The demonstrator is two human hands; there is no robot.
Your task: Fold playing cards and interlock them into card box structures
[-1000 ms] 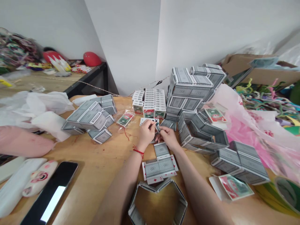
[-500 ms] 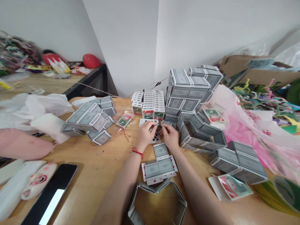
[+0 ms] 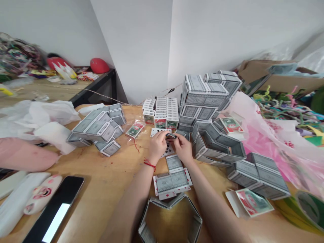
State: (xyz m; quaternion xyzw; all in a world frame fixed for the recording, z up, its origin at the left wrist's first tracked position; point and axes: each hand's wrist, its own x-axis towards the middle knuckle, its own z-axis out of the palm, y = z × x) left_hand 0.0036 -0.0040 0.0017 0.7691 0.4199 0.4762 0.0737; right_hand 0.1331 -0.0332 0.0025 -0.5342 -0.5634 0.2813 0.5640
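Note:
A small dark grey piece, too small to identify, is pinched between the fingertips of both hands. My left hand, with a red string at its wrist, closes on its left end. At the other end my right hand grips it with closed fingers. Face-up playing cards lie behind and under the fingers. Nearer me are overlapping grey-backed playing cards, some with red-suited faces showing at the edges. A ring of folded cards stands between my forearms.
Rows of card boxes stand behind my hands. To the right rise a tall folded-card structure and a hollow one; another sits left. A phone, an opened card box and green-yellow tape flank my arms.
The small grey piece has turned between my fingers and now shows a longer, flatter edge. Both hands have shifted only slightly; the things on the table stay as they were.

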